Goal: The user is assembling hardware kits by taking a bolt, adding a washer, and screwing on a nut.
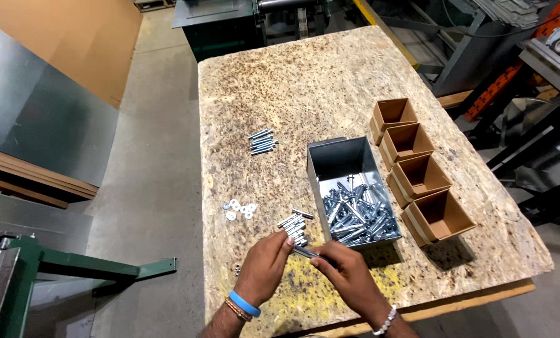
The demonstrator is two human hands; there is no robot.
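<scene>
My left hand (pixel 264 266) and my right hand (pixel 349 275) meet near the front edge of a chipboard table (pixel 330 81), both pinching one metal bolt (pixel 305 252) held between them. Just beyond the fingers lies a small pile of similar bolts (pixel 294 226). A grey metal bin (pixel 349 188) full of mixed bolts and fasteners stands to the right of that pile. Several washers (pixel 239 208) lie to the left, and another bundle of bolts (pixel 262 142) lies farther back.
A row of several open brown cardboard boxes (pixel 418 169) runs along the table's right side. Sheet metal panels (pixel 36 119) lean at the left over a concrete floor. A green machine frame (pixel 73 269) stands at the lower left; racks and machinery crowd the right.
</scene>
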